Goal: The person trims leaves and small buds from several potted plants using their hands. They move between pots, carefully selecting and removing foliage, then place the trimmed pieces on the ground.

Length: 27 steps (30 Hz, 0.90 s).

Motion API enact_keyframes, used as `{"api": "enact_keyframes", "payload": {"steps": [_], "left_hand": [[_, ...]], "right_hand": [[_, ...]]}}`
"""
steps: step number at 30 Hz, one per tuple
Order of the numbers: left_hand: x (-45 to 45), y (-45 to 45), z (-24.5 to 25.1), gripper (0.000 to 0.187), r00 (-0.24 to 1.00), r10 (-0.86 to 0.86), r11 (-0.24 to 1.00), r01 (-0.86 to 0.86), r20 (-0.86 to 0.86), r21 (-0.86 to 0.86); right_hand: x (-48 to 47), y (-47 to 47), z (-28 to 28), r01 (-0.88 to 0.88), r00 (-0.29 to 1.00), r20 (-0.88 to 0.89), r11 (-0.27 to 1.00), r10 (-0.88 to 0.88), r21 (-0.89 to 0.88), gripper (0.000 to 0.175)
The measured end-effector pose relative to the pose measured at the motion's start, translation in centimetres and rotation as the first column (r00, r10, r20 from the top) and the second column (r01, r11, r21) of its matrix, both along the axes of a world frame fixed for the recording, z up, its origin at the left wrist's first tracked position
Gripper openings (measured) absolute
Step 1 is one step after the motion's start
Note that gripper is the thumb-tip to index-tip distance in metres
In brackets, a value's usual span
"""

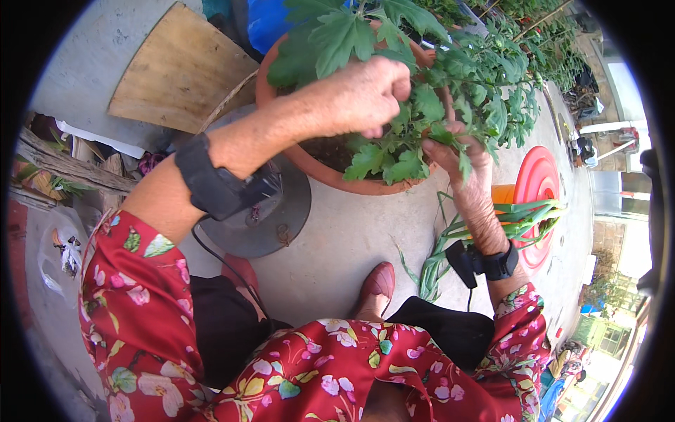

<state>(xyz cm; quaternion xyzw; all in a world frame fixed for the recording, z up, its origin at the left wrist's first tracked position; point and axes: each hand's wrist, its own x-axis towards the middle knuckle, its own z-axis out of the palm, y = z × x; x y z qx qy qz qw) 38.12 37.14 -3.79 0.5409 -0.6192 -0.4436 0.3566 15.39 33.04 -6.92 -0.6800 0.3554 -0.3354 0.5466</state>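
Observation:
A bushy green plant (369,161) with lobed leaves grows in a round terracotta pot (337,182). Over the pot's middle, my left hand (364,97) has its fingers curled among the foliage; its fingertips are mostly hidden, so whether it grips a stem cannot be told. At the pot's right side, my right hand (464,153) has thumb and fingers around a leafy shoot of the same plant. Large leaves (343,39) rise just beyond my left hand. Dark soil shows inside the rim below my left forearm.
Left of the pot are a round grey lid-like object (279,216) and a curved plywood sheet (179,68). Long green onion leaves (435,264) lie on the concrete floor near an orange bucket (503,195) with a red rim. A weathered branch (74,161) and plastic bag (60,248) sit at far left.

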Motion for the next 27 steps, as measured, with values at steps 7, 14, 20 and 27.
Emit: {"api": "enact_keyframes", "payload": {"steps": [7,14,20,27], "left_hand": [[2.3,0.8,0.9,0.019,0.974,0.026,0.999,-0.020,0.224,-0.029],[0.1,1.7,2.6,0.026,0.999,-0.033,0.999,0.032,0.016,0.010],[-0.2,1.9,2.9,0.022,0.997,-0.053,0.998,0.052,0.063,0.019],[-1.0,1.5,2.1,0.013,1.000,-0.017,0.999,0.018,0.015,-0.049]], "right_hand": [[-0.2,1.4,0.1,-0.112,0.994,0.017,0.988,0.111,0.107,0.023],[-0.5,1.3,0.4,-0.145,0.982,-0.096,0.971,0.166,0.192,0.037],[0.0,1.5,0.9,-0.234,0.955,0.225,0.958,0.194,0.168,0.031],[-0.6,2.0,0.3,-0.263,0.954,0.205,0.941,0.219,0.215,0.035]]}}
